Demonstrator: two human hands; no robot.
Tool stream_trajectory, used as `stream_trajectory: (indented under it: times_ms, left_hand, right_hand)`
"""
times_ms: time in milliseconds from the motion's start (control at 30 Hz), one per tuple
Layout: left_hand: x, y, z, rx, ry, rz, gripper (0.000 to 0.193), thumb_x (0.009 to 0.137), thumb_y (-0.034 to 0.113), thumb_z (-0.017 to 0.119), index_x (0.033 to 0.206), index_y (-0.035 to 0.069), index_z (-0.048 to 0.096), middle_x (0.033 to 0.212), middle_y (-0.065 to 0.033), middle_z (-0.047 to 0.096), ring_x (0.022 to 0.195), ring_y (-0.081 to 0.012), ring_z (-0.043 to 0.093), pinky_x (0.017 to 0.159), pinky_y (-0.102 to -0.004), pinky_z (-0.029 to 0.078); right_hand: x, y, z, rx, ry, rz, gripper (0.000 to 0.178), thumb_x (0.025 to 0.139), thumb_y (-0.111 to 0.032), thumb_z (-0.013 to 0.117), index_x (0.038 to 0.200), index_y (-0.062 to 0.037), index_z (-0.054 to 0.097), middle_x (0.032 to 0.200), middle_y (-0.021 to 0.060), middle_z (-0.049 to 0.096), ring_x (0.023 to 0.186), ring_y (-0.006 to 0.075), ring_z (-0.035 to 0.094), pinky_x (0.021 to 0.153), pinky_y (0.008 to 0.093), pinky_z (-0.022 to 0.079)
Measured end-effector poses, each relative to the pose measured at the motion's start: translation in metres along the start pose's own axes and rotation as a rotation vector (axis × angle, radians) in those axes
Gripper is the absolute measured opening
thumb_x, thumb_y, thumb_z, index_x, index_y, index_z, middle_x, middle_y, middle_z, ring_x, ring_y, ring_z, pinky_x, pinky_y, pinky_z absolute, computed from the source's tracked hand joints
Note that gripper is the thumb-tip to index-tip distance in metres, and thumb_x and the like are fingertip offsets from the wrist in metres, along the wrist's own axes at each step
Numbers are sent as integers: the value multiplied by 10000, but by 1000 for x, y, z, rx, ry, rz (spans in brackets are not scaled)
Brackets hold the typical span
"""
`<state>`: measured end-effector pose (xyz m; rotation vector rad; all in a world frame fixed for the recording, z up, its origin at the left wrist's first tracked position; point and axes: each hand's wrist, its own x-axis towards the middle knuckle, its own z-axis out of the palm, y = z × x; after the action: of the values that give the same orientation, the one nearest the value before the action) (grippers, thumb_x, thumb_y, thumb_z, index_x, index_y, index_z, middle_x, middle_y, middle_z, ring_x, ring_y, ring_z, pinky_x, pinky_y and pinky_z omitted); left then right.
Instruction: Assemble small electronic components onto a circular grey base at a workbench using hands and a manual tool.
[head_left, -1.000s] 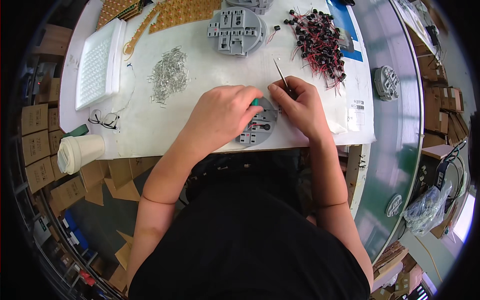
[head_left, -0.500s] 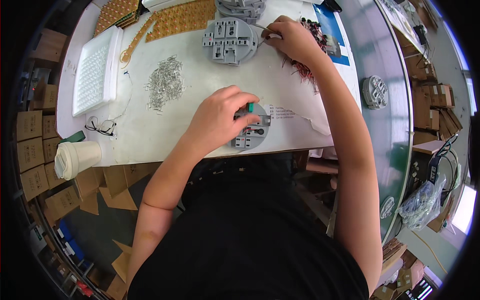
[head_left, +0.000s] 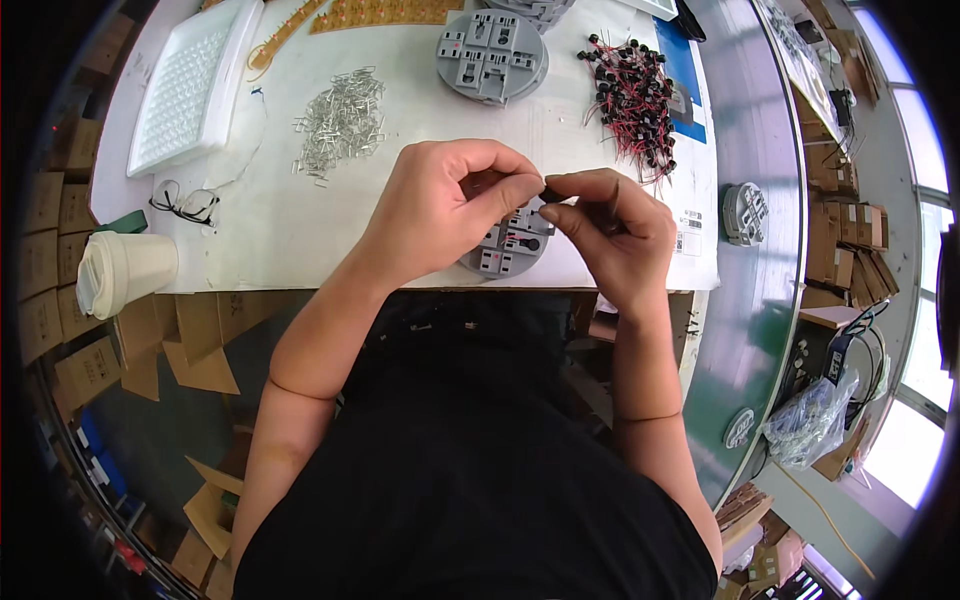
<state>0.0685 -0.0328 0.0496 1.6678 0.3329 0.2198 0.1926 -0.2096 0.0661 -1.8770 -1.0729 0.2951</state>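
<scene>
My left hand (head_left: 432, 205) and my right hand (head_left: 627, 232) meet fingertip to fingertip above a round grey plastic base (head_left: 492, 262) near the table's front edge. A small dark piece (head_left: 551, 194) shows in the pinch of my right thumb and forefinger. My left thumb and forefinger are also pinched, touching or almost touching it; what they hold is hidden. The base has slots and a round black part with red wire (head_left: 522, 243). My hands cover its far side.
Another grey base (head_left: 490, 62) lies farther back, before a stack. Black parts with red wires (head_left: 638, 105) lie at right, bent metal pins (head_left: 340, 122) at left. A white tray (head_left: 190, 90), glasses (head_left: 185, 203) and a lidded cup (head_left: 130, 270) are farther left.
My right hand has come back from beside the far grey base to meet my left. The green piece seen in my left fingers is out of sight. The view has shifted.
</scene>
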Motion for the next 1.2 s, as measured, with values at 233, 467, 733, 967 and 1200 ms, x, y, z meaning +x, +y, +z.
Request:
stream_trajectory:
  times_ms: [233, 467, 733, 967, 1200]
  left_hand:
    - [-17, 4, 3, -57, 21, -71, 195, 1017, 156, 770, 1037, -38, 768, 842, -25, 738, 728, -45, 640, 670, -220, 532]
    - [-24, -18, -3, -49, 16, -112, 187, 1007, 150, 751, 937, -23, 744, 802, -13, 706, 661, -47, 591, 620, -245, 495]
    - [-14, -36, 2, 340, 15, 162, 120, 907, 117, 785, 899, 5, 742, 857, -67, 703, 752, -148, 620, 660, -299, 499]
    - [-9, -29, 7, 329, 46, 349, 120, 888, 120, 796, 871, 13, 743, 866, -65, 715, 846, -192, 627, 768, -326, 501]
    - [-9, -29, -3, 228, -69, 128, 242, 816, 213, 849, 939, 35, 741, 906, -92, 731, 889, -308, 645, 847, -404, 528]
  right_hand:
    - [-14, 14, 24, 79, 175, -148, 219, 886, 44, 805, 1087, -39, 771, 968, 42, 737, 727, 92, 611, 619, 231, 469]
    - [-26, 20, 19, 23, 83, -52, 235, 883, 63, 787, 1101, -14, 743, 1115, 85, 726, 802, 161, 696, 666, 270, 541]
    - [-33, 27, 19, -74, 23, -17, 269, 850, 143, 743, 1081, 4, 743, 1161, 72, 700, 807, 97, 637, 668, 235, 496]
    - [-33, 21, 17, -24, 23, -50, 264, 857, 131, 749, 1084, -3, 740, 1140, 86, 695, 817, 138, 664, 680, 269, 524]
    - [-30, 25, 17, -13, 114, -66, 199, 891, 72, 758, 1073, -7, 754, 1087, 88, 698, 769, 104, 616, 660, 249, 489]
